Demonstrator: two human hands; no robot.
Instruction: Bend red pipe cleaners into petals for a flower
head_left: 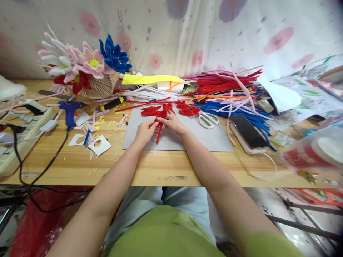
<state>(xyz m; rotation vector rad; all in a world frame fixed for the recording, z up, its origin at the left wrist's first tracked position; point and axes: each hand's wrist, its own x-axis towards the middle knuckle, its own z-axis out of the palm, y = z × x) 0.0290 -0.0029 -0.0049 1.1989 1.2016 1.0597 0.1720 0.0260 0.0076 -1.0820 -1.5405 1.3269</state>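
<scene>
Over the grey cutting mat (209,141), my left hand (146,132) and my right hand (173,123) are both closed on one red pipe-cleaner petal (162,115). Its loose stems hang down between my fingers. Just beyond my hands lie more bent red pipe-cleaner pieces (150,111), and another red bunch (188,108) sits to their right. Scissors with pale handles (208,120) rest on the mat to the right of that bunch. My fingers partly cover the petal's lower end.
A blue glue gun (70,111) and a power strip (25,142) with cords occupy the left. Pipe-cleaner flowers (92,61) stand at the back left. Red pipe cleaners (225,85) and blue ones (235,113) are heaped behind the mat. A phone (248,130) and a bagged cup (316,153) are at right.
</scene>
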